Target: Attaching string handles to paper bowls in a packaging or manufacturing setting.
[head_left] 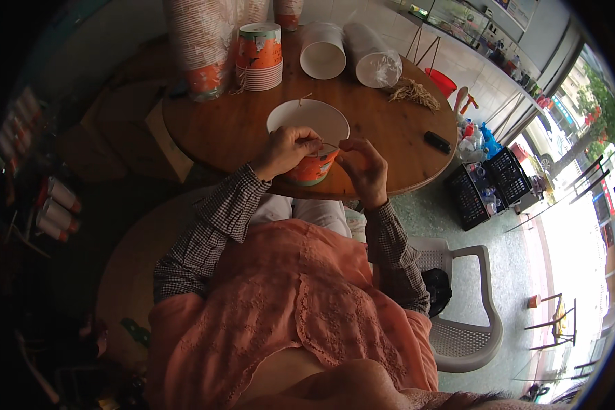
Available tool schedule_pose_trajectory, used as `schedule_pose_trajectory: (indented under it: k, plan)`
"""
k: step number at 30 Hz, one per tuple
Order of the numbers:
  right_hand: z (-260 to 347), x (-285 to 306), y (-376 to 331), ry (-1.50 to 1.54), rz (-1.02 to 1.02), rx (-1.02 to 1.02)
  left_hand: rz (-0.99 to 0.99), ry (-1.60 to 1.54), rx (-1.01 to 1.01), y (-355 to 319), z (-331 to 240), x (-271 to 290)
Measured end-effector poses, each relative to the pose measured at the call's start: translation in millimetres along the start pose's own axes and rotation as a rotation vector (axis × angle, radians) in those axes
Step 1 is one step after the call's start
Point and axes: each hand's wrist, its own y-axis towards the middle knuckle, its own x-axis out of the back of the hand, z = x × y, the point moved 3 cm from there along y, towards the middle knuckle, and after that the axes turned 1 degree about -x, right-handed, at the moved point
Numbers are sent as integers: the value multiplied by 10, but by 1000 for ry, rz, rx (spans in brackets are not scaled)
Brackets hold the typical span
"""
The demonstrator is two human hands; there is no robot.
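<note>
A paper bucket [309, 123], white inside and orange outside, stands near the front edge of the round wooden table [239, 130]. My left hand [285, 150] grips its near rim, fingers pinched on a thin straw-coloured string [328, 145]. My right hand [362, 164] is just right of the bucket, pinching the same string's other end. A short bit of string [301, 100] sticks up at the bucket's far rim.
Stacks of orange paper buckets [258, 58] and wrapped stacks [201, 48] stand at the table's back. Two sleeves of white buckets [372, 55] lie beside a bundle of strings [413, 92]. A black object [437, 141] lies at right. A white plastic chair [468, 321] is beside me.
</note>
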Motion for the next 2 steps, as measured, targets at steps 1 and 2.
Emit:
schedule_pose_trajectory:
  k: [1, 2]
  plan:
    - [7, -7, 6, -14, -9, -20, 2, 10, 7, -4, -3, -3]
    - [9, -13, 19, -27, -17, -40, 2, 12, 8, -9, -10, -2]
